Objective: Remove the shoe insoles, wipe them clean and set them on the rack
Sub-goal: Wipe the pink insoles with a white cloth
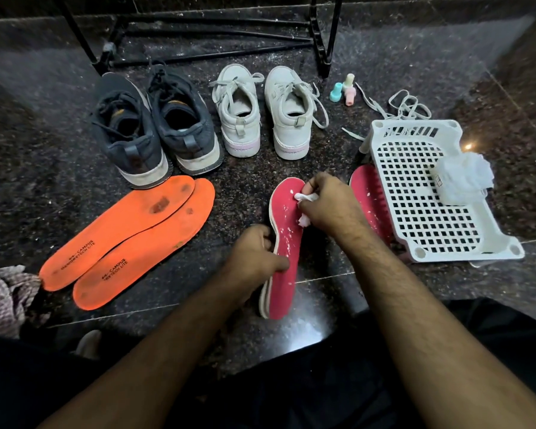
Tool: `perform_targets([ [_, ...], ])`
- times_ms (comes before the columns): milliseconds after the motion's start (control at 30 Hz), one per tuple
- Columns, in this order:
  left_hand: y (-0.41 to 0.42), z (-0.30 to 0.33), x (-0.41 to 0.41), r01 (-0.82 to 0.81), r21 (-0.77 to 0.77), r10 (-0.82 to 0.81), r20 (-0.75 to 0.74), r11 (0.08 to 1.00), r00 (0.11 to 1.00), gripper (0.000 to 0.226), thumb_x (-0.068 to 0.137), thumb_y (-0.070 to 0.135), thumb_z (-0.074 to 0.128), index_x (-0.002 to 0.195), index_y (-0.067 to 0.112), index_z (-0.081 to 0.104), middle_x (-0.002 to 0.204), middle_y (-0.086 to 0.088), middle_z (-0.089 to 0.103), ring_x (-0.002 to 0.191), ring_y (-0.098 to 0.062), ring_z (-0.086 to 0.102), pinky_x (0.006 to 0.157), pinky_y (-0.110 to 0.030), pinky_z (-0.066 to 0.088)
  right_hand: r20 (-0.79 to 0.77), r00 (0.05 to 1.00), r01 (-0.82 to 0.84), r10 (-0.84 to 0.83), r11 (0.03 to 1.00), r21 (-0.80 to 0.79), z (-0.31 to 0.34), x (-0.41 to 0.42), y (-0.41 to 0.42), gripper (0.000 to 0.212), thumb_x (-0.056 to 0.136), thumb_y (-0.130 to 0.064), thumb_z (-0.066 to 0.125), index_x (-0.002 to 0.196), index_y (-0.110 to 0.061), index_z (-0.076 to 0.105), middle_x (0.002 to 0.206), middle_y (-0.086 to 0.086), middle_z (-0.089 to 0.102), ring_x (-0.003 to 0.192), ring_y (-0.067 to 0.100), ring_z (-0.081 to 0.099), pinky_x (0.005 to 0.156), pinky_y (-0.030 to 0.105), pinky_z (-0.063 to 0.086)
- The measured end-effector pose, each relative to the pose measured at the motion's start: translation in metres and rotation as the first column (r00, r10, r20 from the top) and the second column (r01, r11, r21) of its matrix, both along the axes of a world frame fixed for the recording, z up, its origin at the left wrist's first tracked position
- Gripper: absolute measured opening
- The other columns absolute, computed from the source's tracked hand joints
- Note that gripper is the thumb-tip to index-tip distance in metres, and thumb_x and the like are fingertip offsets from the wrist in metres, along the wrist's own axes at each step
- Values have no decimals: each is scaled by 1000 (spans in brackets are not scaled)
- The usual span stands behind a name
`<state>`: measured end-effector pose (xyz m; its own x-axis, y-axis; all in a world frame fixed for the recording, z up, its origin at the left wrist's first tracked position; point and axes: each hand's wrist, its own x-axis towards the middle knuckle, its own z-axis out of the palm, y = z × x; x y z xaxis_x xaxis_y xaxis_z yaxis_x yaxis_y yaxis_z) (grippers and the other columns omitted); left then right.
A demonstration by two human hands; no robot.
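1. Setting is a dark speckled granite floor (pixel 254 187) with pale dust and bits all over it, and a black metal frame rack (pixel 211 35) standing up at 12 o'clock.

2. Two pairs of shoes sit in front of it: dark navy mesh sneakers (pixel 155 128) at about 11, white lace-up sneakers (pixel 260 113) just right of them, heels toward the camera.

3. The pair of flat orange foam insoles (pixel 127 239) lies at 9 o'clock, overlapping, with dark grime spots showing. Looks not yet wiped to me.

4. Centre of it all: a pink foam insole with a white edge (pixel 283 243). The left hand (pixel 254 255) grips its side edge near the middle. The right hand (pixel 325 205) is clamped on a small scrunched white tissue (pixel 305 198) and presses it onto the toe end. White flecks are smeared along the pink surface.

5. The second pink insole (pixel 365 193) lies at 2 o'clock, partly tucked under a white perforated plastic tray (pixel 421 193), which has a white tissue roll (pixel 458 178) on it.

6. My take on doing this well: keep the left hand firm so the insole doesn't flex, wipe in long strokes toe to heel, and refold the tissue, since it seems to be shedding.

7. Also around: three small pastel bottles (pixel 344 89) and loose white laces (pixel 399 106) at 1 o'clock, plus a checked cloth (pixel 7 292) at 8.
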<state>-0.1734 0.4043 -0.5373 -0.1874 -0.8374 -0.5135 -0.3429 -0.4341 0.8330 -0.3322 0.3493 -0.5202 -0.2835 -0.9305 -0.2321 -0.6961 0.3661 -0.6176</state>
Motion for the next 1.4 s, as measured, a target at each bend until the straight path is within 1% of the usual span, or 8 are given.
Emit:
perform_targets([
  [133, -5, 17, -3, -147, 138, 169, -162, 979, 972, 26, 74, -17, 46, 79, 6, 56, 60, -5, 54, 61, -25, 57, 54, -29, 54, 58, 998, -32, 35, 998, -52, 5, 1, 0, 7, 84, -23, 65, 86, -21, 59, 60, -6, 70, 57, -2, 66, 63, 22, 49],
  [300, -4, 30, -1, -54, 333, 206, -442, 941, 873, 57, 79, -20, 32, 129, 2, 50, 122, -24, 64, 103, -42, 70, 79, -52, 61, 69, 994, -76, 87, 986, -150, 12, 7, 2, 10, 83, -27, 69, 87, -22, 61, 67, -8, 68, 69, 9, 68, 69, 26, 51],
  [400, -5, 39, 0, 21, 386, 231, -592, 922, 772, 34, 101, 15, 44, 130, 8, 61, 117, -16, 72, 105, -36, 70, 92, -52, 55, 92, 985, -126, 143, 977, -170, 17, 9, 5, 12, 85, -28, 71, 89, -22, 61, 70, -9, 68, 66, 7, 68, 67, 24, 51],
  [533, -12, 38, 7, 1, 403, 294, -671, 915, 681, 57, 98, 63, 40, 103, 18, 76, 90, -8, 71, 79, -27, 67, 69, -40, 53, 165, 960, -190, 227, 958, -213, 24, 16, 8, 12, 85, -25, 71, 90, -22, 60, 76, -6, 70, 58, 2, 65, 61, 20, 50],
  [733, -17, 37, 11, -2, 409, 317, -704, 913, 636, 78, 92, 79, 29, 115, 14, 67, 94, -9, 63, 69, -21, 55, 55, -32, 48, 108, 964, -202, 243, 933, -297, 34, 11, 18, 13, 87, -29, 71, 95, -26, 61, 84, -5, 70, 70, 10, 67, 68, 28, 54],
  [933, -19, 42, 12, 51, 425, 292, -699, 904, 653, 78, 96, 71, 27, 123, 10, 65, 115, -12, 68, 84, -24, 70, 53, -43, 58, 65, 981, -130, 182, 872, -472, 48, -7, 22, 12, 90, -25, 70, 100, -27, 63, 101, -4, 64, 89, 11, 62, 83, 39, 54],
  [1067, -17, 44, 11, 57, 441, 303, -699, 895, 648, 68, 98, 64, 31, 104, 14, 77, 99, -10, 73, 84, -25, 73, 50, -46, 58, -27, 956, -276, 292, 863, -423, 53, 2, 30, 14, 90, -31, 70, 102, -25, 68, 92, -8, 68, 81, 9, 65, 77, 38, 54],
  [1400, -17, 43, 10, 120, 361, 198, -727, 925, 658, 78, 94, 75, 26, 120, 16, 70, 121, -14, 66, 106, -37, 64, 73, -58, 56, -212, 903, -426, 373, 835, -347, 52, 7, 28, 11, 84, -29, 75, 92, -25, 68, 86, -13, 60, 80, 10, 61, 74, 33, 50],
])
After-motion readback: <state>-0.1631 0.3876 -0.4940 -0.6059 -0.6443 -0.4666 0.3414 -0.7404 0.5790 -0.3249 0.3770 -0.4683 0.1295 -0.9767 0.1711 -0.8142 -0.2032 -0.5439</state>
